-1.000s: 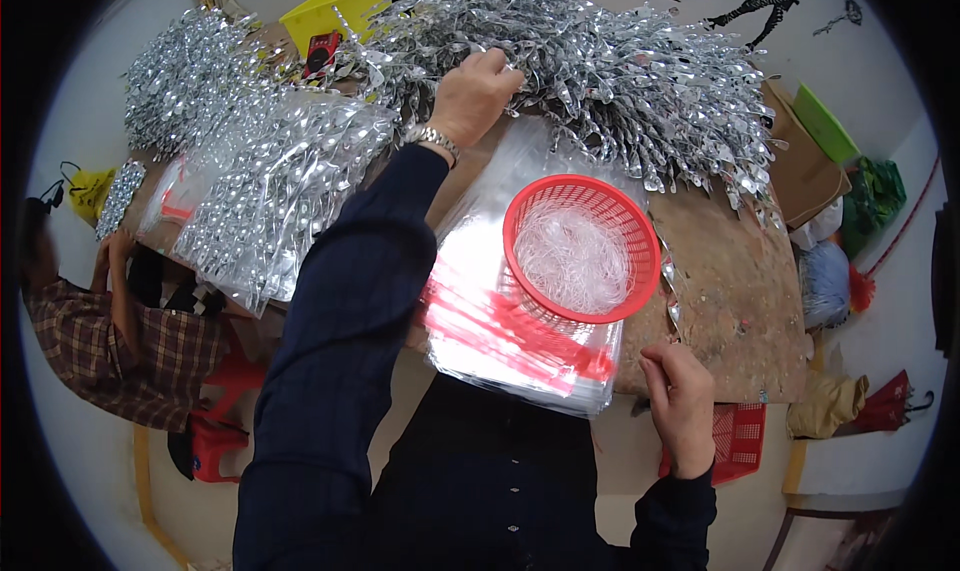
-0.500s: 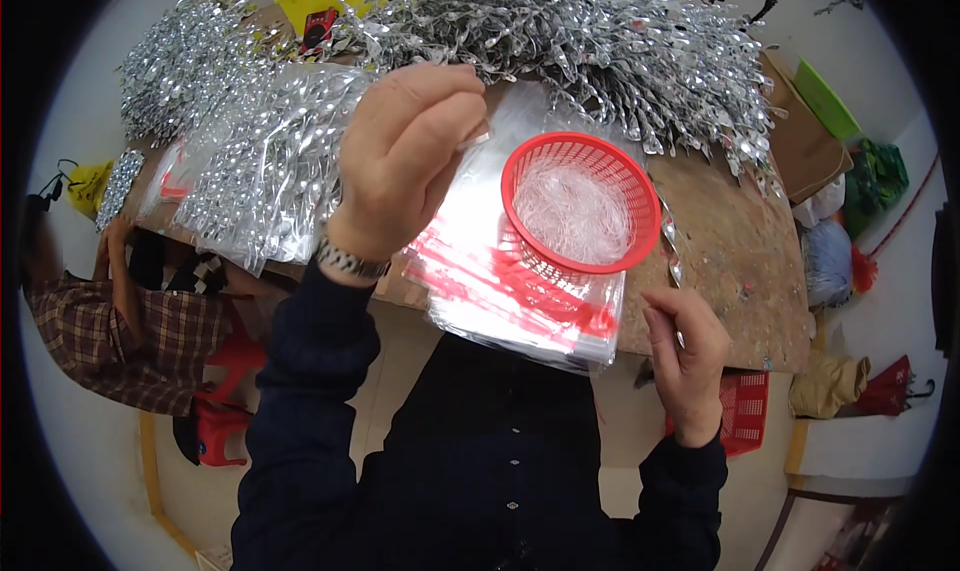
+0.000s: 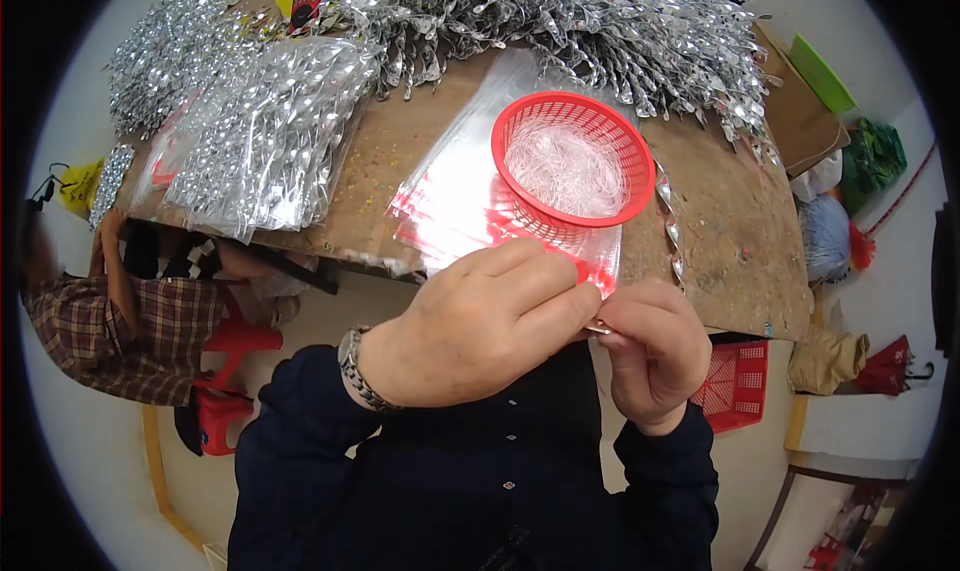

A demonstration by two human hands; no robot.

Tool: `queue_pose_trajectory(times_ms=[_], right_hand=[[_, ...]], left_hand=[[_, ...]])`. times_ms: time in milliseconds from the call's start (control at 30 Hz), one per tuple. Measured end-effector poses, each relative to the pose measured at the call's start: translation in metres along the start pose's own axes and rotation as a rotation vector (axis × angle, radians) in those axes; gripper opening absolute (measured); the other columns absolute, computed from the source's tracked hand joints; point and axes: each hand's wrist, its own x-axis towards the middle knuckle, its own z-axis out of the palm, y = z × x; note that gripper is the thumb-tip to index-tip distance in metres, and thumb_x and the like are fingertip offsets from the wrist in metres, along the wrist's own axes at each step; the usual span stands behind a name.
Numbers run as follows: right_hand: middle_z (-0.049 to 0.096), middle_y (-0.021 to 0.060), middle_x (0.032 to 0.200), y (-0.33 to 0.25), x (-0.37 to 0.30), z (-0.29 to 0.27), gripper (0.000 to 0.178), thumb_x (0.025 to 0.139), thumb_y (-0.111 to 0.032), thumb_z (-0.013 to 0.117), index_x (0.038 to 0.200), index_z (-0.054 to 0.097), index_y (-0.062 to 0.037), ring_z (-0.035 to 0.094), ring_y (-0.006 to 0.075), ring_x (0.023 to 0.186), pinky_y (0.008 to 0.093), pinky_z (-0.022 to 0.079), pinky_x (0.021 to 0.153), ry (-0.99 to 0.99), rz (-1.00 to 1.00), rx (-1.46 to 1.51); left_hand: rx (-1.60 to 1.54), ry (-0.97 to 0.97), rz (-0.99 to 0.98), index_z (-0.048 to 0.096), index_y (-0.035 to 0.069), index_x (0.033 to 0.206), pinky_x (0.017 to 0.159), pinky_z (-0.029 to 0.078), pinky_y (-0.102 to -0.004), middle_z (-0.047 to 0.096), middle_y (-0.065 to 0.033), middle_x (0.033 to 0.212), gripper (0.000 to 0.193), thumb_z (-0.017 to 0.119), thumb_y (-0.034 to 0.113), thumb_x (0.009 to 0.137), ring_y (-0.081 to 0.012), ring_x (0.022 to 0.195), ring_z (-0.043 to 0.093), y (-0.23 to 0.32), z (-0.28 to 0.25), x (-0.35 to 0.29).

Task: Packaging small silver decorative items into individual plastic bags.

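My left hand, with a metal-banded watch at its wrist, and my right hand meet just off the table's front edge. Both are closed in a pinch, fingertips together on a small silver piece; most of it is hidden by the fingers. Just beyond them a round red plastic basket holds a tangle of fine clear threads. The basket stands on a stack of clear plastic bags with red printed ends. Right of it lies a twisted silver strip.
A large heap of twisted silver strips covers the table's back. At left lie filled clear bags and another silver heap. A person in a checked shirt sits at far left. A red crate is below the table at right.
My left hand has come down from above the bags toward my right hand, and their fingertips now meet. My right hand has moved slightly left. The view has shifted a little.
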Motion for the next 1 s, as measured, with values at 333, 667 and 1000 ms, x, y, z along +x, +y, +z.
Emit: queue_pose_trajectory(times_ms=[333,667,1000], right_hand=[[0.06,0.0073,0.08,0.025,0.011,0.0,0.007,0.085,0.004,0.056,0.09,0.061,0.0037,0.056,0.0111,0.065,0.0242,0.043,0.058,-0.175,0.293,0.037],[0.062,0.0114,0.088,0.126,0.062,0.0,0.012,0.078,-0.002,0.062,0.089,0.062,-0.0022,0.061,0.0286,0.078,0.0345,0.048,0.068,-0.302,0.153,-0.502],[0.061,0.0114,0.088,0.175,0.065,0.019,0.009,0.074,-0.007,0.064,0.082,0.061,-0.0044,0.062,0.0322,0.081,0.0416,0.049,0.07,-0.631,0.185,-0.851]], left_hand=[[-0.408,-0.051,-0.591,0.058,0.0,0.102,0.063,0.048,-0.0328,0.059,-0.011,0.08,0.019,0.057,0.014,0.089,-0.0244,0.067,0.059,0.0,0.017,-0.035],[-1.088,0.074,-1.174,0.057,0.003,0.095,0.044,0.041,-0.016,0.055,0.0009,0.069,0.019,0.05,0.021,0.095,-0.0041,0.053,0.054,-0.036,0.028,-0.056],[-1.169,0.093,-1.165,0.056,0.003,0.092,0.043,0.042,-0.0169,0.055,0.0007,0.066,0.019,0.052,0.021,0.095,-0.005,0.051,0.054,-0.038,0.036,-0.061]])
